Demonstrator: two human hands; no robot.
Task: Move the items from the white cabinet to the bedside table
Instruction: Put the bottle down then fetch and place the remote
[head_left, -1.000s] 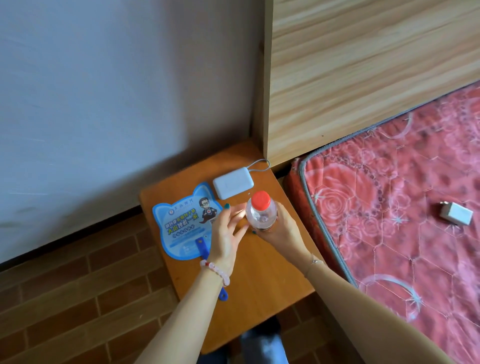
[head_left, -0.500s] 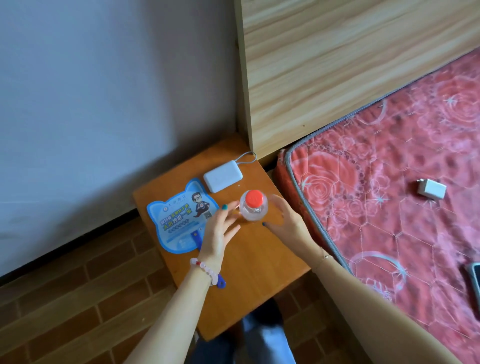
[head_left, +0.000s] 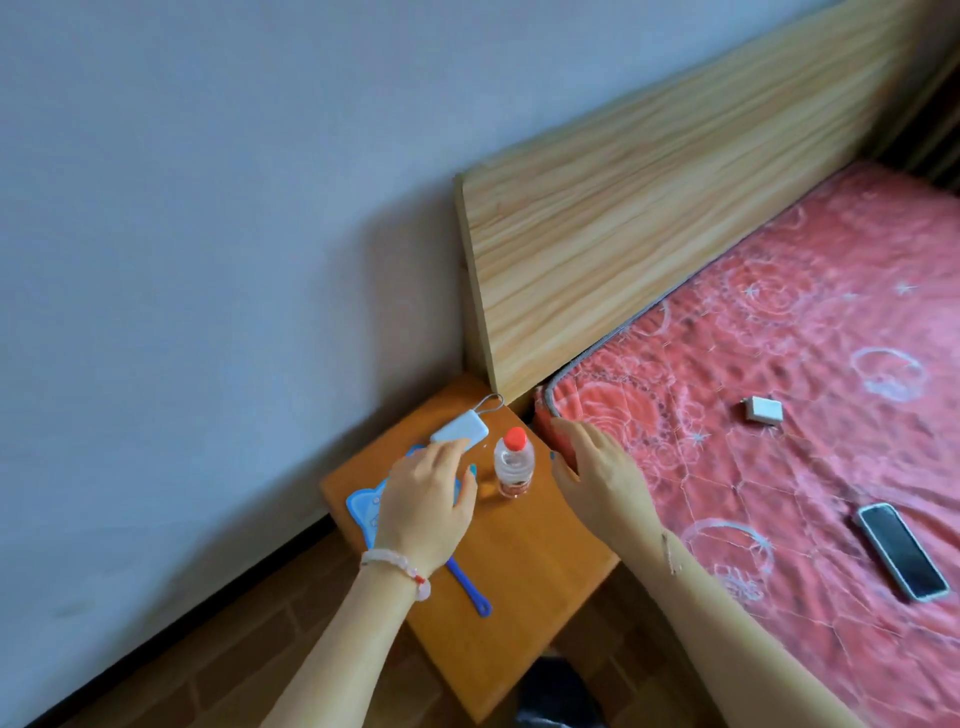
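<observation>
Bottle: the small clear bottle (head_left: 513, 465) with a red cap stood upright on the bedside table (head_left: 519, 597), near its far edge; a second earlier the right hand gripped it, and now it stood alone.
Right hand: the right hand (head_left: 597, 473) had let go and drawn off to the bottle's right, over the table's edge by the mattress; fingers straight and spread, holding nothing.
Left hand: the left hand (head_left: 428, 499) had lifted from the bottle's side and hung to its left, clear of it; fingers loose and spread, gripping nothing; a pale bead bracelet (head_left: 395, 564) sat on the wrist.
View: the camera had tipped upward; a phone (head_left: 903, 552) now showed on the bed.
Around: a white power bank (head_left: 460, 432) with a thin looped cord lay just behind the bottle; a blue fan (head_left: 366, 506) lay flat at the left, its handle pointing toward the near edge; a white charger (head_left: 763, 409) lay on the mattress (head_left: 805, 338), well apart from the phone.
In the way: the left hand hid most of the fan and the power bank's near end.
Materials: table of smooth orange wood, square-edged; headboard (head_left: 649, 218) of pale grained wood; mattress red, quilted with rose patterns; wall (head_left: 208, 208) plain grey-white; floor (head_left: 208, 675) of brown brick-like tiles.
</observation>
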